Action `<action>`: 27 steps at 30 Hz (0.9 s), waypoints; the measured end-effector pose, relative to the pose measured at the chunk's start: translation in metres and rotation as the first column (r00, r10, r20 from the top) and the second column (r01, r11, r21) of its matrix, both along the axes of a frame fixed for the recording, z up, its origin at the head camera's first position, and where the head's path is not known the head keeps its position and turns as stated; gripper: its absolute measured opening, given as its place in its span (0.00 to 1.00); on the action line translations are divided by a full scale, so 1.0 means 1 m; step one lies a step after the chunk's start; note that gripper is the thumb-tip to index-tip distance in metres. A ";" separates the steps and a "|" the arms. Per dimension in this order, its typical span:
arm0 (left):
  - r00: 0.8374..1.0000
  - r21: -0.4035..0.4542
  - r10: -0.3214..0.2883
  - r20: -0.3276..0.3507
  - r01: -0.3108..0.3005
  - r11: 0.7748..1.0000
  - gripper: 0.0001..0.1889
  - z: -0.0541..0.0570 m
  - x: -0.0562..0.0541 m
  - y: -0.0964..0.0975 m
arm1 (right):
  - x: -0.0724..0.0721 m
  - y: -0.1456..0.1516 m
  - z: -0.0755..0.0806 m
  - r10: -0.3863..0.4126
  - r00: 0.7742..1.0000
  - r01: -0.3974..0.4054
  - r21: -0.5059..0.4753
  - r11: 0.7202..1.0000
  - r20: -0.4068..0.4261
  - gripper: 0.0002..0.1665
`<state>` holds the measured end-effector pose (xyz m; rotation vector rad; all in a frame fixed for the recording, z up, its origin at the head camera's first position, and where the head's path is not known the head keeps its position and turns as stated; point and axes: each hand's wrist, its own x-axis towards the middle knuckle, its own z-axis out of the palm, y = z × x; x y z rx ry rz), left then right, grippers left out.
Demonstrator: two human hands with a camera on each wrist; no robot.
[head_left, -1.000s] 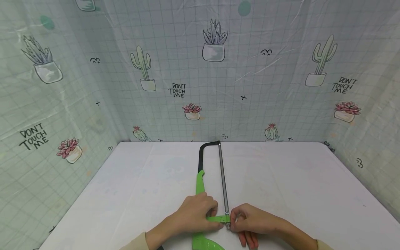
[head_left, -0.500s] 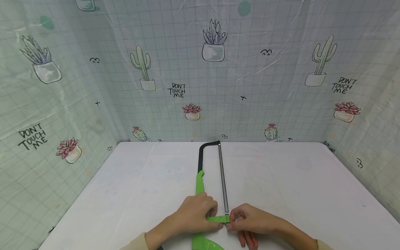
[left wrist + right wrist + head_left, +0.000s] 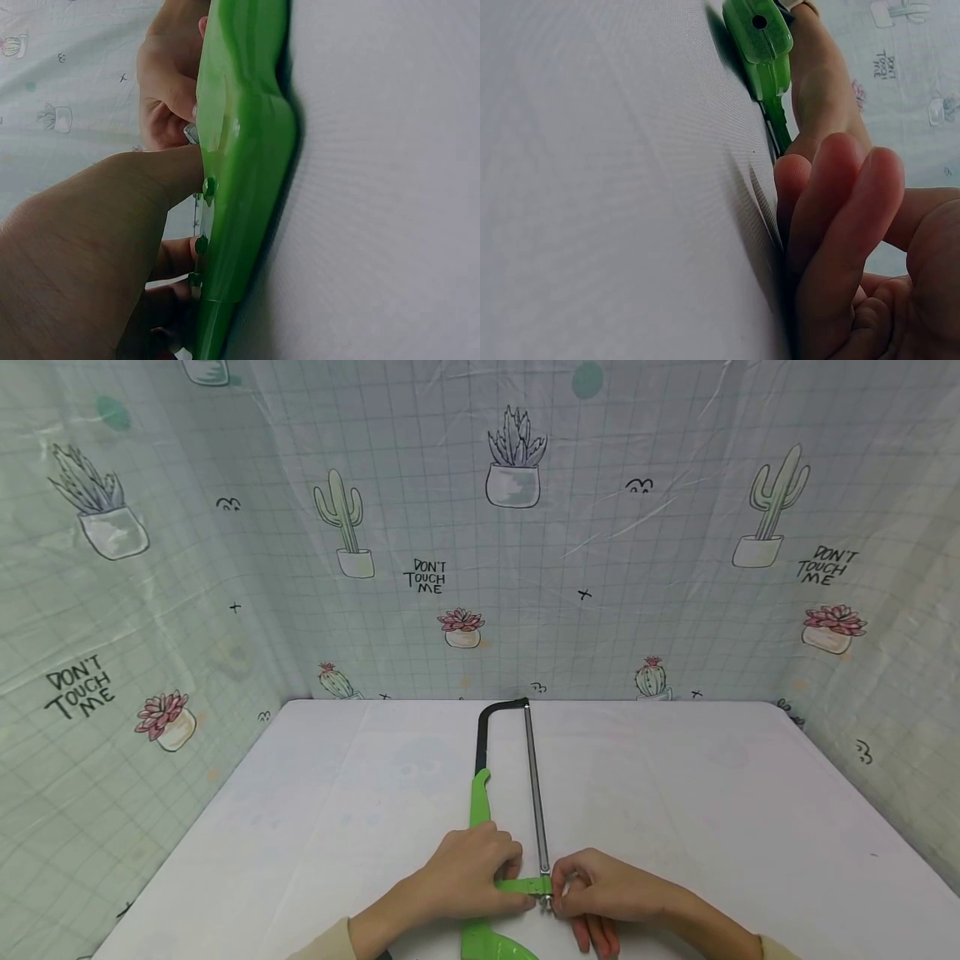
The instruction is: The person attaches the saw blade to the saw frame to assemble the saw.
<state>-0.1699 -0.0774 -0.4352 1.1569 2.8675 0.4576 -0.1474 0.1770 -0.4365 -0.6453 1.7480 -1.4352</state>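
Observation:
A hacksaw (image 3: pixel 480 806) with a green and black frame lies on the white table, its blade (image 3: pixel 535 785) on the right side. My left hand (image 3: pixel 468 872) grips the green frame where the short green arm branches off, thumb and fingers on either side of that arm. At the arm's end a small metal wing nut (image 3: pixel 546 904) shows. My right hand (image 3: pixel 607 885) pinches at this nut with thumb and index finger, the other fingers resting low on the table. In the left wrist view, the green handle (image 3: pixel 251 142) hides part of the right hand (image 3: pixel 169 97).
White table (image 3: pixel 697 793) surface surrounds the saw. A cactus-print curtain (image 3: pixel 600 552) stands behind the table and along both sides. The saw's black far end reaches the table's back edge.
The wing nut has turned: it was mostly hidden half a second ago, and its wings show now. My right thumb moved slightly left, then back. The left hand and saw stay in place.

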 end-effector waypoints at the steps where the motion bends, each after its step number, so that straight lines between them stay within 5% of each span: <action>1: 1.000 -0.001 -0.001 0.000 0.001 1.000 0.20 0.000 0.000 0.000 | 0.000 0.000 0.000 -0.001 1.000 0.001 -0.003 1.000 0.002 0.03; 27: 1.000 0.003 -0.006 -0.001 0.006 1.000 0.19 0.002 0.001 0.000 | -0.001 0.000 0.001 0.000 1.000 0.001 -0.015 1.000 0.020 0.05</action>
